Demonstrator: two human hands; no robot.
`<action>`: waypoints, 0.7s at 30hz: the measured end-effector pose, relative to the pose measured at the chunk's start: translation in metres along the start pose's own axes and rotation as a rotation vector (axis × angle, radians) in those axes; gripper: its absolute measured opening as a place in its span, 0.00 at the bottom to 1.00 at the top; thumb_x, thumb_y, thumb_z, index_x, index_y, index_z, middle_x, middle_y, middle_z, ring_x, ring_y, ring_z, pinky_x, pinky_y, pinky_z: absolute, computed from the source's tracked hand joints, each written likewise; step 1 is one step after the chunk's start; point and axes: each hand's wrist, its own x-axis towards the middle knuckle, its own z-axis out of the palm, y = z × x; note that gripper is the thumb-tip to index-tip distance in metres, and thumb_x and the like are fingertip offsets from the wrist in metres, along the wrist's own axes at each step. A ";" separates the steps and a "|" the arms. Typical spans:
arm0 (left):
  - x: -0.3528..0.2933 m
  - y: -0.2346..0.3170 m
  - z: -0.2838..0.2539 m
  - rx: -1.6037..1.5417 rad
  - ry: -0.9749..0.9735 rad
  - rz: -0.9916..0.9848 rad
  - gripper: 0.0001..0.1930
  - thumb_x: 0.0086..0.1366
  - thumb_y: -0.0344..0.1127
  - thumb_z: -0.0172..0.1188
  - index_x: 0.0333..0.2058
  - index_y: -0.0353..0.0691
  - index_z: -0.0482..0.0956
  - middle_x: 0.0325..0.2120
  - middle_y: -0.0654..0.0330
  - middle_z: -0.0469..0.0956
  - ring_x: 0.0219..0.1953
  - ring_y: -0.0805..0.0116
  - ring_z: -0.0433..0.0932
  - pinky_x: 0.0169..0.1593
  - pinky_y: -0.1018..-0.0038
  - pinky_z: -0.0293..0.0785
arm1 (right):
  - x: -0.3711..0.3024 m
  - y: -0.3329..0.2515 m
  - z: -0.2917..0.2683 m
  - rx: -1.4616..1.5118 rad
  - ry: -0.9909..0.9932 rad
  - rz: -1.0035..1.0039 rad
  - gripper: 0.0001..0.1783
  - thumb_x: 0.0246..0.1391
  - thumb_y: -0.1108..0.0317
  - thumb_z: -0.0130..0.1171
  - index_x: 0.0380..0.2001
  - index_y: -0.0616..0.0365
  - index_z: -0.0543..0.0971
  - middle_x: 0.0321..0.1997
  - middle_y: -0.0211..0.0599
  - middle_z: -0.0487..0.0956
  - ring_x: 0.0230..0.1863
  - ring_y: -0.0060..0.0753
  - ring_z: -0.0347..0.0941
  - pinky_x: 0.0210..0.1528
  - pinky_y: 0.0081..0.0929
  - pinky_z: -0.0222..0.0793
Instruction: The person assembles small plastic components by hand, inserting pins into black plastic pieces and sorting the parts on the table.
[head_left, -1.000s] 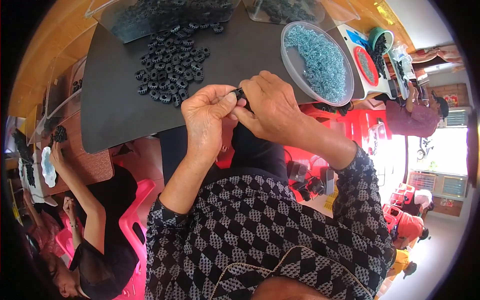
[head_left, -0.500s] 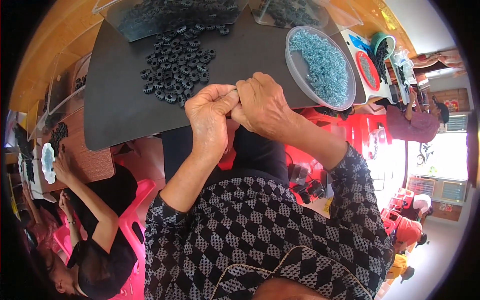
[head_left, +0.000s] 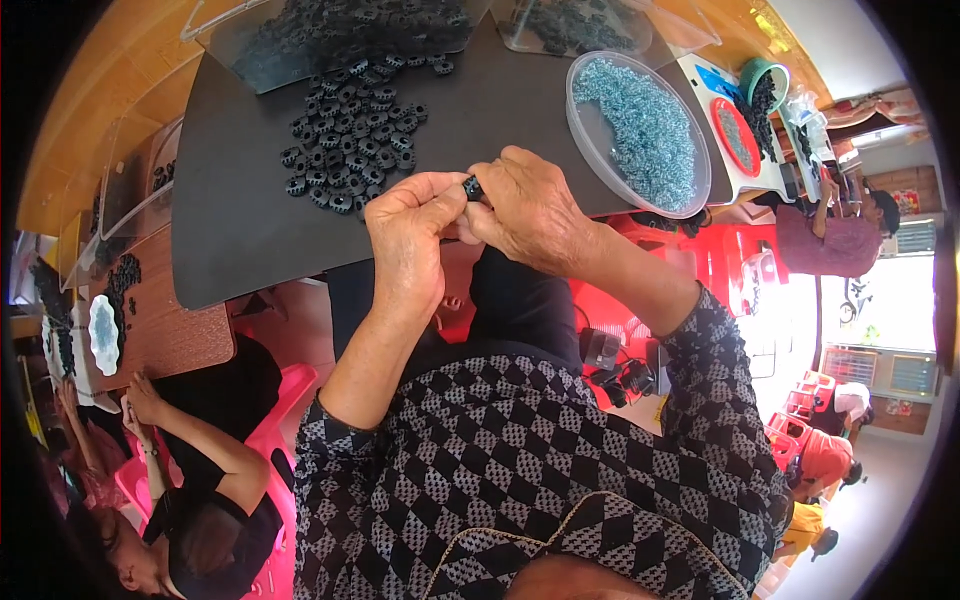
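My left hand (head_left: pixel 410 215) and my right hand (head_left: pixel 525 210) meet at the near edge of the dark table. Between their fingertips is a small black toothed plastic piece (head_left: pixel 473 187), mostly hidden; it looks like the pieces on the table. Both hands are closed, thumbs and forefingers pinched together on it. Beyond my left hand lies a pile of black toothed plastic pieces (head_left: pixel 350 135). Right of my hands stands a round clear tub (head_left: pixel 590 130) holding many small shiny bluish parts (head_left: pixel 645 125).
At the far side, a clear bin (head_left: pixel 340 45) holds more black pieces, with another clear bin (head_left: pixel 580 25) beside it. A white scale (head_left: pixel 745 185) carries a red dish (head_left: pixel 735 140). Left, a person (head_left: pixel 215 480) sits at a brown table (head_left: pixel 190 320); a white dish (head_left: pixel 103 335) stands there.
The black piece now shows between my fingertips, where it was hidden before. My hands have shifted slightly. The person at left has drawn a hand back from the white dish.
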 end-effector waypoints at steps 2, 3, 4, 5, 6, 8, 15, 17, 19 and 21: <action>0.000 0.002 0.001 0.003 -0.014 -0.002 0.07 0.58 0.23 0.51 0.32 0.26 0.77 0.23 0.57 0.77 0.21 0.75 0.73 0.28 0.81 0.71 | 0.001 0.000 -0.003 0.018 -0.002 0.033 0.11 0.34 0.69 0.58 0.16 0.59 0.65 0.15 0.40 0.66 0.21 0.42 0.64 0.24 0.37 0.61; 0.000 0.002 0.001 0.005 -0.021 -0.005 0.08 0.58 0.23 0.50 0.33 0.26 0.77 0.23 0.57 0.77 0.21 0.76 0.73 0.28 0.81 0.71 | 0.001 0.000 -0.003 0.041 -0.008 0.064 0.11 0.34 0.69 0.58 0.17 0.60 0.66 0.16 0.41 0.66 0.22 0.43 0.64 0.24 0.38 0.61; 0.000 0.002 0.001 0.009 -0.021 -0.004 0.08 0.58 0.23 0.50 0.33 0.26 0.77 0.23 0.57 0.77 0.21 0.76 0.73 0.28 0.81 0.71 | 0.001 0.000 -0.004 0.042 -0.004 0.064 0.11 0.34 0.69 0.58 0.17 0.60 0.66 0.16 0.41 0.66 0.22 0.43 0.64 0.24 0.38 0.61; -0.001 0.002 0.001 0.019 -0.030 -0.008 0.08 0.59 0.24 0.50 0.33 0.27 0.77 0.23 0.58 0.77 0.21 0.76 0.73 0.28 0.81 0.71 | 0.002 0.000 -0.006 0.050 -0.017 0.065 0.12 0.33 0.71 0.59 0.23 0.62 0.69 0.17 0.39 0.68 0.22 0.41 0.65 0.24 0.36 0.62; -0.001 0.004 0.001 0.030 -0.039 -0.008 0.08 0.60 0.24 0.50 0.33 0.27 0.77 0.23 0.58 0.77 0.21 0.76 0.73 0.28 0.82 0.71 | 0.003 0.001 -0.008 0.057 -0.028 0.061 0.15 0.33 0.74 0.60 0.30 0.65 0.73 0.19 0.38 0.69 0.22 0.40 0.65 0.24 0.34 0.63; -0.006 0.005 0.001 0.067 -0.058 -0.002 0.08 0.62 0.26 0.50 0.34 0.27 0.77 0.24 0.58 0.78 0.21 0.77 0.73 0.28 0.82 0.71 | 0.004 -0.001 -0.013 0.057 -0.016 0.046 0.16 0.33 0.73 0.61 0.31 0.66 0.73 0.19 0.38 0.69 0.22 0.40 0.65 0.24 0.33 0.63; -0.012 0.007 0.001 0.242 -0.073 0.156 0.12 0.62 0.29 0.54 0.44 0.31 0.75 0.29 0.63 0.78 0.27 0.80 0.74 0.29 0.85 0.69 | 0.008 0.006 -0.044 0.202 -0.026 0.218 0.15 0.37 0.68 0.61 0.30 0.63 0.73 0.21 0.42 0.71 0.27 0.45 0.69 0.28 0.37 0.65; -0.006 0.015 -0.009 0.436 -0.008 0.356 0.11 0.61 0.28 0.56 0.42 0.33 0.77 0.27 0.61 0.79 0.26 0.78 0.74 0.30 0.82 0.70 | 0.018 0.012 -0.062 0.109 0.038 0.220 0.15 0.39 0.68 0.62 0.33 0.62 0.74 0.22 0.42 0.72 0.26 0.43 0.70 0.29 0.36 0.66; 0.017 0.032 -0.028 0.919 0.105 0.797 0.09 0.55 0.27 0.59 0.36 0.38 0.79 0.25 0.56 0.78 0.26 0.65 0.76 0.31 0.73 0.71 | 0.030 0.027 -0.079 -0.002 0.112 0.241 0.15 0.40 0.68 0.62 0.35 0.60 0.74 0.23 0.41 0.73 0.26 0.41 0.71 0.29 0.34 0.66; 0.035 0.054 -0.035 1.236 0.180 0.994 0.07 0.54 0.28 0.59 0.34 0.40 0.79 0.24 0.58 0.77 0.27 0.59 0.74 0.32 0.68 0.70 | 0.042 0.055 -0.091 -0.135 0.254 0.232 0.15 0.41 0.67 0.60 0.35 0.60 0.75 0.24 0.40 0.74 0.27 0.39 0.72 0.31 0.33 0.67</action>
